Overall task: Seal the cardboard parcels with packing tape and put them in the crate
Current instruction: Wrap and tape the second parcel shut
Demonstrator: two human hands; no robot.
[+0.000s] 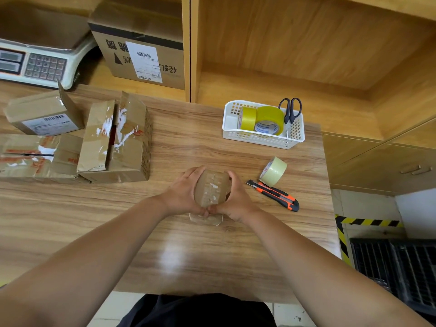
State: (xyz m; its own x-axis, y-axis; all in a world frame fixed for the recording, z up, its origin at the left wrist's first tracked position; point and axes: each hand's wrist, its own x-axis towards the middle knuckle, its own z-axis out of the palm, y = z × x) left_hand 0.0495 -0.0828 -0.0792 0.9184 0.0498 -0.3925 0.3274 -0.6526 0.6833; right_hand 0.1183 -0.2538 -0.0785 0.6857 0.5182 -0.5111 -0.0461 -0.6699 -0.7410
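Observation:
A small cardboard parcel [212,188] with torn white label scraps on top stands on the wooden table [212,256] near its middle. My left hand [182,195] grips its left side and my right hand [236,199] grips its right side, thumbs meeting at the near edge. A roll of clear packing tape [273,171] lies just right of the parcel, beside an orange and black utility knife [274,195]. Three larger worn parcels [118,140] with unsealed flaps lie at the table's left. A black crate [396,267] sits on the floor at the right.
A white basket [262,136] at the back holds two yellow tape rolls [264,119] and scissors [290,109]. A scale [42,64] and a labelled carton [144,53] stand on the shelf at the back left. Yellow-black hazard tape [342,237] marks the floor by the crate.

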